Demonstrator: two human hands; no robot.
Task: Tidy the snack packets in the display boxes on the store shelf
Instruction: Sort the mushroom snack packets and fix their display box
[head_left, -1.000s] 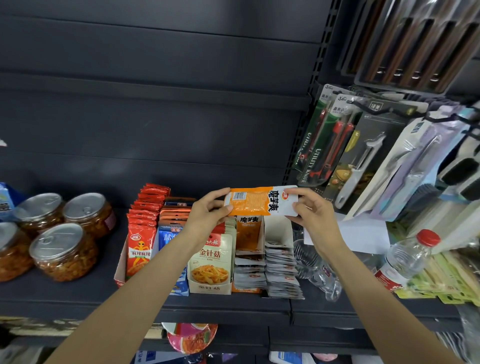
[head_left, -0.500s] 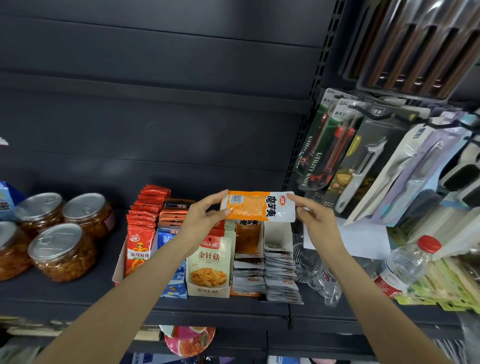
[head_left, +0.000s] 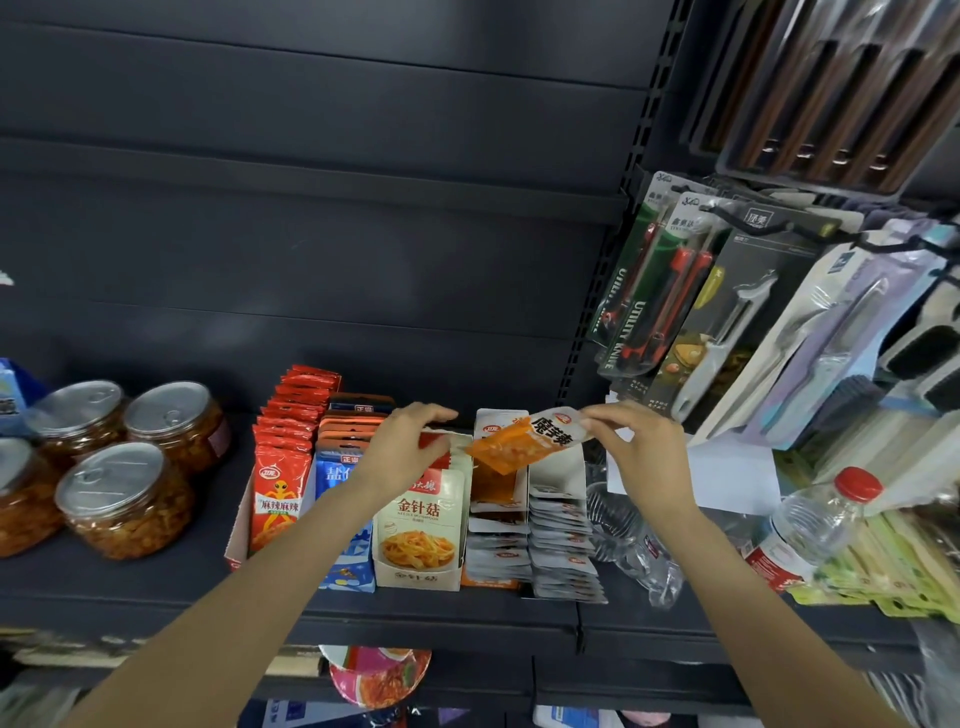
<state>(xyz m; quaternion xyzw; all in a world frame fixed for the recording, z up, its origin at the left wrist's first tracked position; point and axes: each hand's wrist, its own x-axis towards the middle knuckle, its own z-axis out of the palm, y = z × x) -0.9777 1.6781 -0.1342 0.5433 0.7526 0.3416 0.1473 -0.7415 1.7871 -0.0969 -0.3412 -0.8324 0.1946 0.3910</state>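
While the right hand (head_left: 641, 457) pinched the orange packet (head_left: 524, 439) over its display box (head_left: 498, 467), apparently for insertion, the left hand (head_left: 410, 447) hovered open.

Both my bare forearms reach up and forward from the lower corners; my left hand (head_left: 404, 451) hangs palm-down, fingers loosely spread and holding nothing; my right hand (head_left: 643, 453) is raised beside it, thumb and fingertips pinching the white end of a tilted orange-and-white foil snack packet (head_left: 524, 440).
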